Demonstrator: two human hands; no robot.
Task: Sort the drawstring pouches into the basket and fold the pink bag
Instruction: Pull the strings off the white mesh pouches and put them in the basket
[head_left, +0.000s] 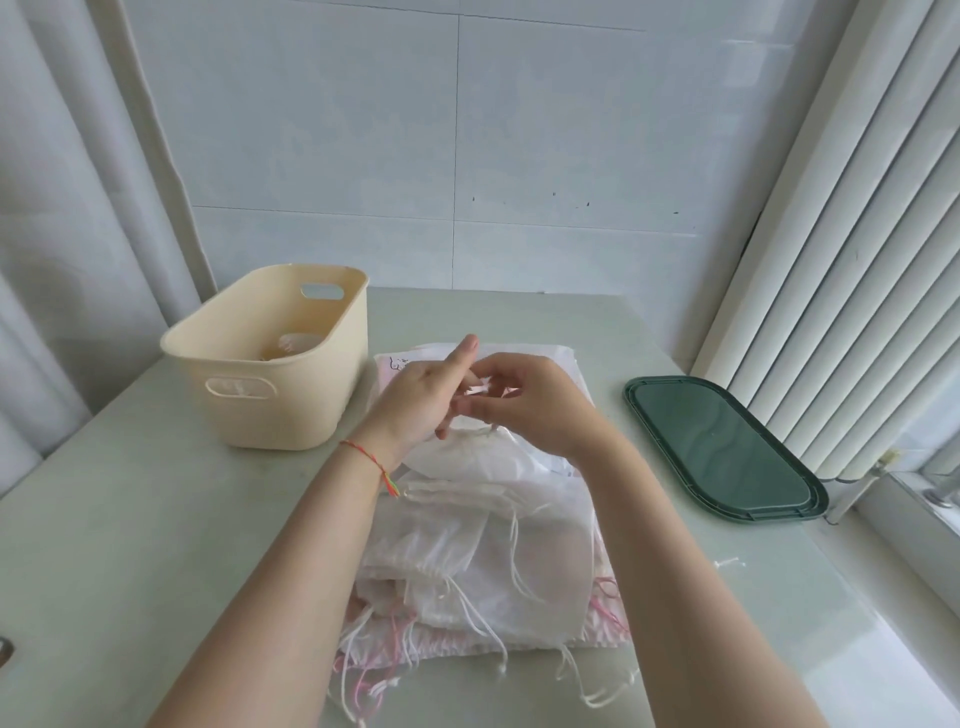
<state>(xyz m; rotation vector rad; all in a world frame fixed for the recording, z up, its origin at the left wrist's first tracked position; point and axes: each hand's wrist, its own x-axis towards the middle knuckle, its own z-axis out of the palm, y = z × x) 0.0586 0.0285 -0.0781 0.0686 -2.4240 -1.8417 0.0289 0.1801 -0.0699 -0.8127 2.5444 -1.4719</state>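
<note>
From the head view, both hands work over the heap of white drawstring pouches (483, 530) at mid-worktop (156, 519); the right hand (524, 400) pinches a pouch's cord while the left hand (421, 395) has one finger straight, its grip unclear. The person seems to be cinching a pouch, which next needs lifting left into the cream basket (275, 364). The pink bag (605, 618) shows only at the heap's edges, and the basket's contents are hard to make out.

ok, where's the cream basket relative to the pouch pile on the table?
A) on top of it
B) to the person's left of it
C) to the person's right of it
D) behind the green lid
B: the cream basket stands on the table left of the pouch pile, while the green lid lies on the far right side.
</note>
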